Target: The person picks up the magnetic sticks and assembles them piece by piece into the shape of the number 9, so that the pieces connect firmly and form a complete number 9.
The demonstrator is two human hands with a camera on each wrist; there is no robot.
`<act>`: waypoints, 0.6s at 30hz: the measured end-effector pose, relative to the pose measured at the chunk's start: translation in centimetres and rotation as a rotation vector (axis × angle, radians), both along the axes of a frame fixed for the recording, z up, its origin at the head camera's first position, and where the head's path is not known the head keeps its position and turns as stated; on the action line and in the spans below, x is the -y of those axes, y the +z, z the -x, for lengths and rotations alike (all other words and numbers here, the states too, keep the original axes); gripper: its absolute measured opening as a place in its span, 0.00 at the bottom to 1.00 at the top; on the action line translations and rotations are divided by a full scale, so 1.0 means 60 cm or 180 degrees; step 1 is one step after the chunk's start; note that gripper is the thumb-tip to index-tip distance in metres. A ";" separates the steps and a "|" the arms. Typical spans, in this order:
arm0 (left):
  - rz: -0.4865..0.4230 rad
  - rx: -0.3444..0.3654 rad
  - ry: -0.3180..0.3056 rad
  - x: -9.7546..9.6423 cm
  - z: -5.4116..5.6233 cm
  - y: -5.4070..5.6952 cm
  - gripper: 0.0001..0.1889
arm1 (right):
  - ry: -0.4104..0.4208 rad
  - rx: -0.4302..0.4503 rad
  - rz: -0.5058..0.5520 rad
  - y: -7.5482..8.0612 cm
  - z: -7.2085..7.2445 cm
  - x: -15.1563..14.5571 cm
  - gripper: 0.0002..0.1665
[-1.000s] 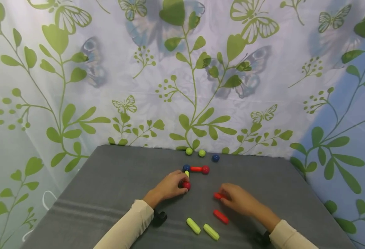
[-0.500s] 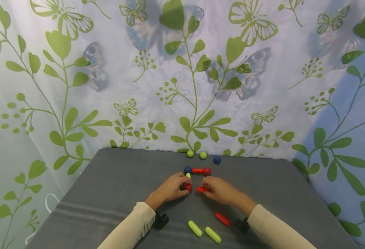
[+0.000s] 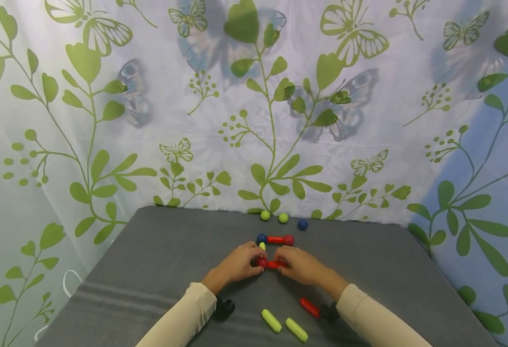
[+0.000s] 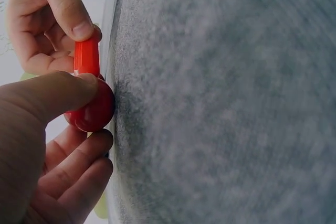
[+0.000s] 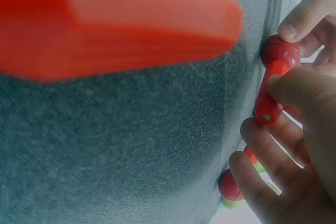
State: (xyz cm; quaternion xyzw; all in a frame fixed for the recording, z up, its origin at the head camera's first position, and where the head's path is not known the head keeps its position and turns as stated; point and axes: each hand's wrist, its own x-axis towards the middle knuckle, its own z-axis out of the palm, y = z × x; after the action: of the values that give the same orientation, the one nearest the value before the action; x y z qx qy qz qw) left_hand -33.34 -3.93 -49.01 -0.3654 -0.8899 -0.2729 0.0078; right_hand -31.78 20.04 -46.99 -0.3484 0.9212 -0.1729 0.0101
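Observation:
On the grey table, my left hand [image 3: 239,262] pinches a dark red ball [image 4: 97,111] between thumb and fingers. My right hand [image 3: 302,266] holds a short red rod [image 5: 269,95], whose end meets that ball. From the ball a yellow-green rod [image 3: 262,246] runs back toward a blue ball [image 3: 261,238]; the left fingers partly hide the near join. Another red rod [image 3: 275,239] joins the blue ball to a second red ball [image 3: 289,240]. Whether the held rod is fixed to its ball or only touching, I cannot tell.
Two loose yellow-green rods [image 3: 271,320] and a red rod [image 3: 309,307] lie near the front, the red one beside the right wrist. Two yellow-green balls [image 3: 283,218] and a blue ball [image 3: 303,225] sit along the back edge, before a leaf-patterned curtain [image 3: 210,159].
My right hand has carried the red rod leftward until its end met the red ball. The left hand has stayed on the ball.

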 end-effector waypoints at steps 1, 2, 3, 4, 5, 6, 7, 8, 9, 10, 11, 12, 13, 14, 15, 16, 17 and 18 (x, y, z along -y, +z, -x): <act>0.0001 0.0003 -0.0001 0.000 0.000 0.000 0.14 | -0.0001 -0.0004 0.0000 0.000 0.000 0.001 0.10; 0.0001 0.0006 -0.0003 0.000 0.000 0.001 0.14 | -0.0006 -0.0010 -0.0013 0.000 0.000 0.001 0.10; 0.0003 0.0007 -0.0003 0.001 -0.001 0.001 0.14 | -0.0016 -0.0016 -0.0027 0.000 0.000 0.001 0.10; 0.0006 0.0008 -0.0004 0.001 0.000 0.001 0.14 | -0.0022 -0.0019 -0.0034 0.000 0.000 0.001 0.10; 0.0007 0.0008 -0.0008 0.001 0.000 0.001 0.14 | -0.0027 -0.0025 -0.0041 0.000 -0.001 0.001 0.10; 0.0008 0.0005 -0.0011 0.001 0.000 0.001 0.14 | -0.0028 -0.0030 -0.0043 0.001 -0.001 0.002 0.10; 0.0008 0.0001 -0.0016 0.001 0.000 0.000 0.14 | -0.0033 -0.0038 -0.0047 0.001 -0.001 0.002 0.10; 0.0006 0.0000 -0.0021 0.001 0.001 0.000 0.14 | -0.0036 -0.0047 -0.0049 0.001 -0.002 0.002 0.10; 0.0009 -0.0006 -0.0025 0.001 0.001 -0.001 0.13 | -0.0034 -0.0054 -0.0044 0.001 -0.002 0.002 0.10; 0.0007 -0.0008 -0.0029 0.001 0.001 -0.002 0.14 | -0.0032 -0.0059 -0.0037 0.001 -0.003 0.002 0.10; 0.0009 -0.0012 -0.0033 0.001 0.002 -0.002 0.14 | -0.0037 -0.0070 -0.0035 0.002 -0.003 0.002 0.10; 0.0014 -0.0020 -0.0034 0.001 0.003 -0.003 0.13 | -0.0040 -0.0075 -0.0026 0.002 -0.003 0.002 0.10; 0.0019 -0.0025 -0.0032 0.001 0.004 -0.004 0.14 | -0.0045 -0.0088 -0.0029 0.002 -0.003 0.002 0.10; 0.0023 -0.0030 -0.0031 0.001 0.004 -0.004 0.14 | -0.0044 -0.0100 -0.0030 0.002 -0.003 0.002 0.11; 0.0032 -0.0031 -0.0028 0.001 0.005 -0.005 0.14 | -0.0045 -0.0110 -0.0035 0.002 -0.003 0.002 0.11; 0.0040 -0.0029 -0.0024 0.001 0.005 -0.005 0.14 | -0.0048 -0.0119 -0.0040 0.001 -0.003 0.002 0.11; 0.0053 -0.0032 -0.0017 0.000 0.005 -0.005 0.14 | -0.0047 -0.0133 -0.0046 0.001 -0.002 0.001 0.11; 0.0059 -0.0027 -0.0009 0.000 0.005 -0.005 0.14 | -0.0044 -0.0140 -0.0049 0.000 -0.002 0.001 0.11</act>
State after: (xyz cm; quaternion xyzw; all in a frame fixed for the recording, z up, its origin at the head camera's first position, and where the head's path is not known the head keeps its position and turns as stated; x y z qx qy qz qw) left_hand -33.64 -3.95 -49.32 -0.3679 -0.8918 -0.2632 0.0077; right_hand -31.68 19.97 -47.00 -0.3457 0.9249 -0.1581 -0.0087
